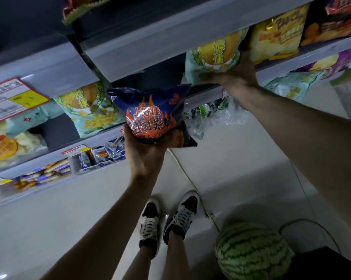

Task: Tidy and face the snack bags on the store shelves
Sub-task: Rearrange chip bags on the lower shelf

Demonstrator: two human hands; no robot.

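Step in hand: likely partway through facing one row; room seems to be being made for a bag held in the air
Left hand [146, 156]: fingers curled under and around the bottom of the blue bag [152, 116]; the bag is upright, its front toward the camera, held out in front of the shelves and below the shelf edge [202, 97]
Right hand [237, 71]: up on that shelf, against the lower corner of the green bag [215, 55], between it and the yellow bag [277, 35]; the thumb lies along the green bag's bottom; the other fingers are hidden, so whether it grasps or only pushes cannot be told
Next move: probably lift the blue bag to a gap in the row; it needs a clear slot and the front kept outward
Floor: a watermelon [251, 251] lies near the feet
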